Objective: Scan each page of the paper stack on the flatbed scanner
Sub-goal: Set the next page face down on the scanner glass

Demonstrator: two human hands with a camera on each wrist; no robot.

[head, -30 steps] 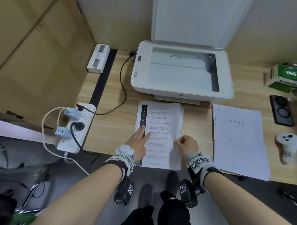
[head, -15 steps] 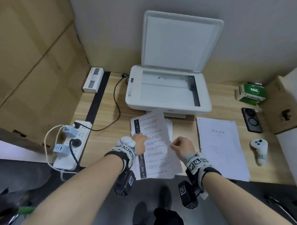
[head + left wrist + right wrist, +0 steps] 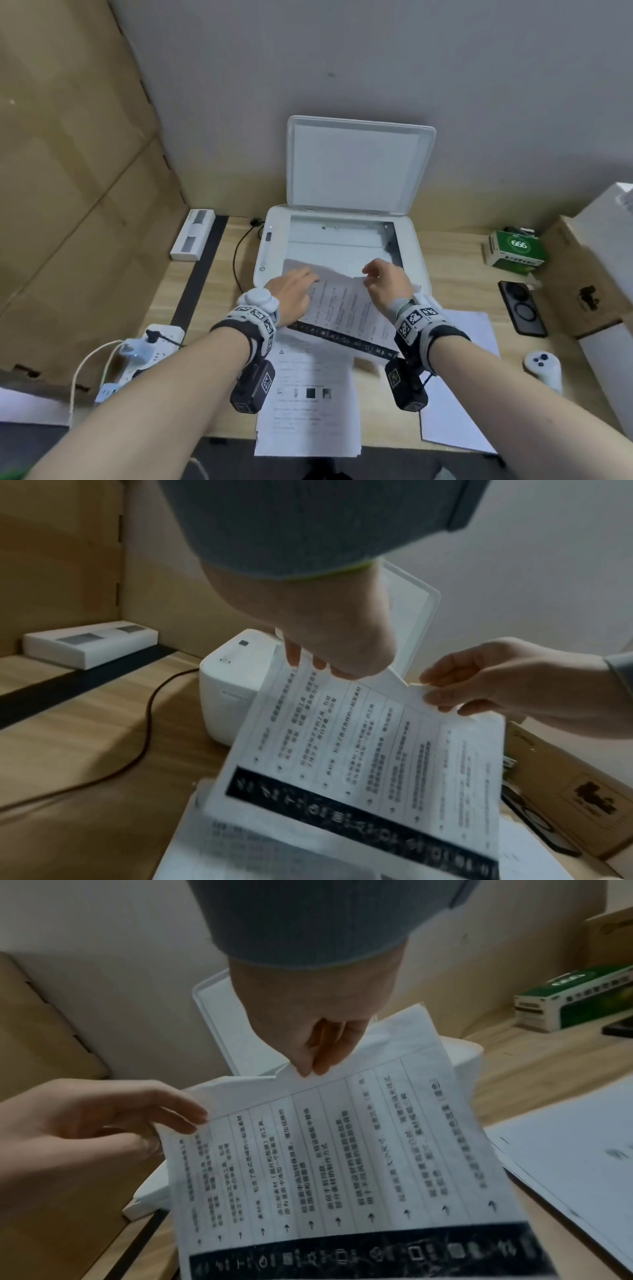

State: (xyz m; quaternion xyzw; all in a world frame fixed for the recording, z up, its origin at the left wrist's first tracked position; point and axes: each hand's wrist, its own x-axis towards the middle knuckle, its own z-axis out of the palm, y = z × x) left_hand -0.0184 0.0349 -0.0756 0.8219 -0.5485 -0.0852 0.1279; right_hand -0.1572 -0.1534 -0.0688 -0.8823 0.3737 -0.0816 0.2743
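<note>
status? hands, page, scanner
Left hand and right hand both pinch one printed page, lifted off paper stack, printed side up. Scanner lid open, glass bare. Nothing blocking.

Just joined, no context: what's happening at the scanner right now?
A person is feeding pages to a flatbed scanner whose lid stands open. Both hands hold one printed sheet in the air over the scanner's front edge: the left hand grips its left side, the right hand pinches the top edge. The sheet is not yet flat on the glass. The paper stack lies on the desk in front, and a second pile lies to its right.
</note>
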